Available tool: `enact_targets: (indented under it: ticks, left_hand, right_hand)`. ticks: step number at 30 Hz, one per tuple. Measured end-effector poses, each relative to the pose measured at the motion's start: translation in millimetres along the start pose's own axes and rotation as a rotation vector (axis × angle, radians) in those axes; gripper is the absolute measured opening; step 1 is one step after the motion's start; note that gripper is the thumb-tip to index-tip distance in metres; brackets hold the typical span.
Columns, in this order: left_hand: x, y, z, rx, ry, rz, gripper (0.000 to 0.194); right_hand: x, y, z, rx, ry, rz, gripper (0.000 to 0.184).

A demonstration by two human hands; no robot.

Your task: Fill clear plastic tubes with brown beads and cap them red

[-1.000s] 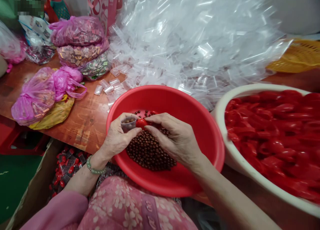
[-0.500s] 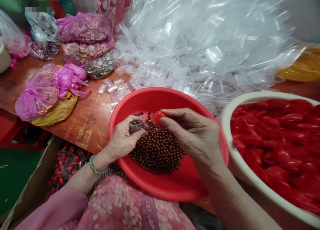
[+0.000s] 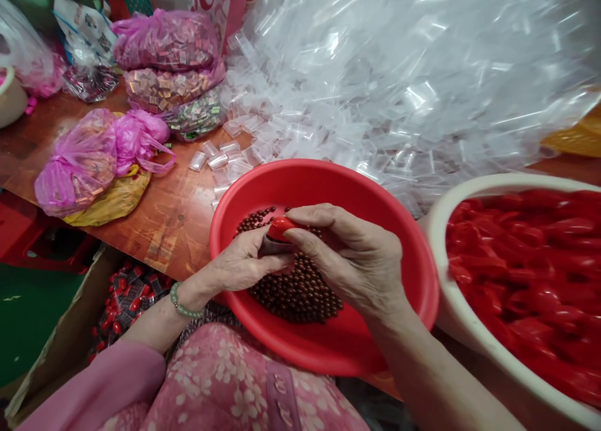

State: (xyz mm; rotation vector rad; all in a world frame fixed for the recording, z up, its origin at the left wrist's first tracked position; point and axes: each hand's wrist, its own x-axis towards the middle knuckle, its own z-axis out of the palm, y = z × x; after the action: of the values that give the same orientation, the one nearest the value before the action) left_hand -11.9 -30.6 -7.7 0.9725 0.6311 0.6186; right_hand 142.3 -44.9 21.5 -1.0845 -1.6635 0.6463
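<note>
Over the red basin, my left hand is closed around a small clear plastic container, its mouth facing up and right. Between thumb and fingers of my right hand is a glossy red cap, which meets the container's open end. Whether the cap is fully seated I cannot tell. Small round brown balls lie heaped in the basin beneath both hands.
Right of the basin stands a cream tub full of red caps. Behind spreads a big heap of clear containers. Pink bags lie on the wooden table. Lower left, a cardboard box holds red-capped containers.
My right hand has moved left and brought the red cap onto the container's mouth. The brown balls seen inside the container before are now covered. The view has shifted slightly.
</note>
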Motion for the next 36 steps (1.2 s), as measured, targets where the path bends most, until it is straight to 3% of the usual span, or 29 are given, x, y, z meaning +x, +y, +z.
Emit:
enact_targets:
  ticks: [4, 11, 15, 20, 22, 25, 29, 33, 36]
  left_hand:
    - [0.7, -0.2, -1.8, -0.047, -0.039, -0.012, 0.019]
    - [1.1, -2.7, -8.9, -0.074, -0.015, -0.030, 0.030]
    - [1.3, -0.4, -11.9, -0.121, -0.075, -0.069, 0.038]
    - [4.2, 4.8, -10.8, -0.305, -0.029, -0.144, 0.044]
    - [5.8, 5.7, -9.9, -0.351, -0.010, -0.172, 0.044]
    - [7.2, 6.7, -9.4, -0.378, -0.010, -0.190, 0.043]
    - [7.7, 10.2, -7.5, -0.404, -0.008, -0.195, 0.053]
    - [11.7, 11.6, 5.1, -0.474, 0.139, -0.264, 0.066]
    - [17.0, 8.1, 19.2, -0.437, 0.429, -0.176, 0.041]
  right_hand:
    - [-3.6, 1.9, 5.6, -0.026, 0.048, -0.009, 0.014]
    - [-1.8, 4.9, 4.7, -0.125, -0.014, -0.061, 0.011]
    - [0.7, 4.0, -0.4, -0.346, -0.119, -0.247, 0.011]
    - [1.2, 4.5, -0.3, -0.697, -0.322, -0.402, 0.052]
    - [1.3, 6.4, 1.9, -0.801, -0.349, -0.410, 0.055]
    - [1.7, 10.3, 4.2, -0.839, -0.320, -0.441, 0.055]
    - [0.9, 13.7, 4.8, -0.704, -0.235, -0.435, 0.055]
    - [-3.4, 14.5, 6.2, -0.666, -0.203, -0.415, 0.056]
    - [-7.9, 15.8, 7.3, -0.694, -0.187, -0.459, 0.055]
